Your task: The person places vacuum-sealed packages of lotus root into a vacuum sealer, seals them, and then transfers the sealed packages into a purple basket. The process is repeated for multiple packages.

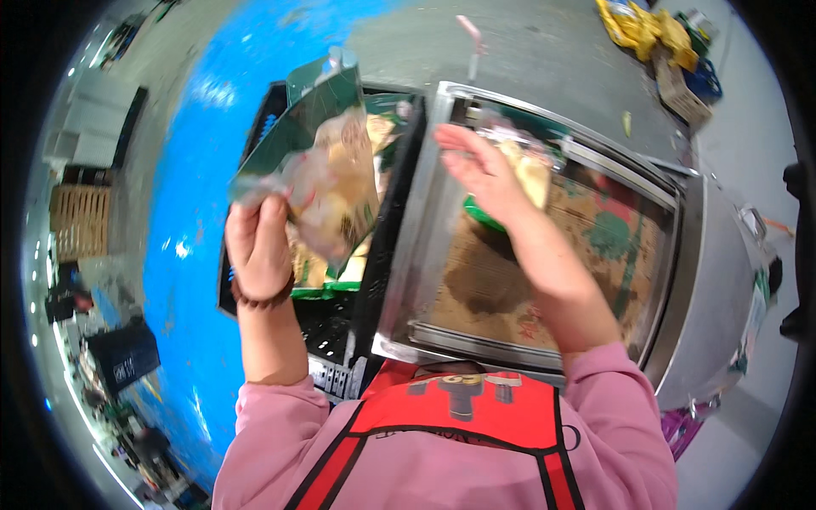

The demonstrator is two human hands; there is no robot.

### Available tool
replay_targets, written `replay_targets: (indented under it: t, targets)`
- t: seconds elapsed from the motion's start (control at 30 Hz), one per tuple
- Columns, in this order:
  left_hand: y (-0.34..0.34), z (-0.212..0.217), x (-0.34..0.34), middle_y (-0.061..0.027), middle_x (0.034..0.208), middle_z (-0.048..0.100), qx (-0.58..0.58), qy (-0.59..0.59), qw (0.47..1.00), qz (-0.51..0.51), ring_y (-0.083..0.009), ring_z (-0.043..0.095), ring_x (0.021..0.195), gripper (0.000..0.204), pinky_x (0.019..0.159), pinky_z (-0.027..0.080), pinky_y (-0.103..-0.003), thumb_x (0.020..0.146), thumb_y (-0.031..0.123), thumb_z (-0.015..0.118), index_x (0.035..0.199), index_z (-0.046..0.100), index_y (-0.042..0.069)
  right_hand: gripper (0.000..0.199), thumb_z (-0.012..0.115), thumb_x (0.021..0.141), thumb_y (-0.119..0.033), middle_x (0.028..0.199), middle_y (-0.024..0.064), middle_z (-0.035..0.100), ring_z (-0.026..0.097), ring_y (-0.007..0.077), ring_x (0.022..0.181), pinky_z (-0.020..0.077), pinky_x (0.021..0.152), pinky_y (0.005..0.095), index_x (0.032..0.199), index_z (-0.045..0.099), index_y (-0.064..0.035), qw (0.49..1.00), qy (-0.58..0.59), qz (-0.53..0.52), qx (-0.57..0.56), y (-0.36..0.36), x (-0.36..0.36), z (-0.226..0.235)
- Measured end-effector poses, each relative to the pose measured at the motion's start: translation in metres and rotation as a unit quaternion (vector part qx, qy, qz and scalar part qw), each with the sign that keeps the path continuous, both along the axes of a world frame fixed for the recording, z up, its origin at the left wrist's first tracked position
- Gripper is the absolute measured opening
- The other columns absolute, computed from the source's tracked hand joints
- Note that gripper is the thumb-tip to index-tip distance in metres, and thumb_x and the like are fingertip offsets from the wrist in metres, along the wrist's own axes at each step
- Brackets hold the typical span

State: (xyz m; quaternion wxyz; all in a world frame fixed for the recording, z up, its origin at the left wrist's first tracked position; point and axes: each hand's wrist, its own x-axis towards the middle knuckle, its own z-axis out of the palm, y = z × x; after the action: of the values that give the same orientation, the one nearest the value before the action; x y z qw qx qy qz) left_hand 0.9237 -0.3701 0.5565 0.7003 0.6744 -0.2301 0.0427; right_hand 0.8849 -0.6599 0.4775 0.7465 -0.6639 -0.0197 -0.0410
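My left hand point(259, 246) pinches the edge of a clear and green plastic food bag point(340, 178). Pale, roundish contents show through the film, and the bag hangs tilted over a black plastic crate point(361, 323). More bags with yellowish contents lie in that crate, partly hidden by the raised one. My right hand point(484, 174) is open, its fingers stretched out, above a metal-framed bin point(408, 246) lined with stained cardboard point(501, 289). Under and beside this hand lies another green and clear food bag point(534, 174); whether the hand touches it I cannot tell.
A blue-painted strip of floor point(183, 212) runs along the left. Yellow bags point(633, 30) and a light crate point(680, 93) stand at the far right. A rounded metal side point(714, 289) adjoins the bin. A wooden pallet point(81, 221) and a dark box point(123, 353) are farther left.
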Motion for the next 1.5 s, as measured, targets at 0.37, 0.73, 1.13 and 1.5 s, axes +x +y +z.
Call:
replay_targets:
  t: [0.37,0.73,1.13,1.5]
  targets:
    - [-0.189,-0.023,-0.124,-0.0041,0.099,0.061,-0.141,0.322,0.893,-0.282,-0.0092,0.057,0.089,0.016,0.079,0.047,-0.025,0.097,0.008,0.043,0.109,0.051,0.002,0.023,0.073,0.079,-0.011,0.091,-0.0003,0.058,0.055,0.0086,0.080,0.0445,0.071,0.0267,0.095,0.056,-0.0084,0.948,-0.098,-0.160,0.256,-0.082,-0.208,-0.011]
    - [-0.369,-0.159,-0.143,0.0036,0.083,0.053,-0.093,0.302,0.917,-0.245,-0.0045,0.051,0.074,0.013,0.070,0.045,-0.020,0.092,0.011,0.061,0.094,0.048,0.008,0.015,0.067,0.086,-0.008,0.091,0.0016,0.064,0.061,0.0120,0.072,0.0493,0.057,0.0209,0.097,0.056,-0.0077,0.833,0.025,-0.447,0.325,-0.200,-0.253,-0.067]
    - [-0.381,-0.147,-0.123,0.0005,0.073,0.060,0.038,0.304,0.935,-0.176,-0.0066,0.052,0.064,0.017,0.062,0.043,-0.021,0.094,0.017,0.058,0.089,0.063,0.002,0.006,0.056,0.094,-0.014,0.080,0.0041,0.061,0.058,0.0099,0.063,0.0473,0.054,0.0206,0.095,0.054,-0.0086,0.791,-0.044,-0.532,0.298,-0.237,-0.248,-0.101]
    - [-0.458,-0.192,-0.042,-0.0176,0.070,0.065,0.512,-0.019,0.857,-0.052,-0.0343,0.064,0.069,0.036,0.066,0.050,-0.041,0.086,0.035,0.057,0.081,0.068,0.002,0.016,0.066,0.085,-0.018,0.064,0.0045,0.060,0.056,0.0123,0.061,0.0439,0.058,0.0290,0.090,0.062,-0.0033,0.798,0.218,-0.549,-0.119,-0.345,-0.161,-0.146]
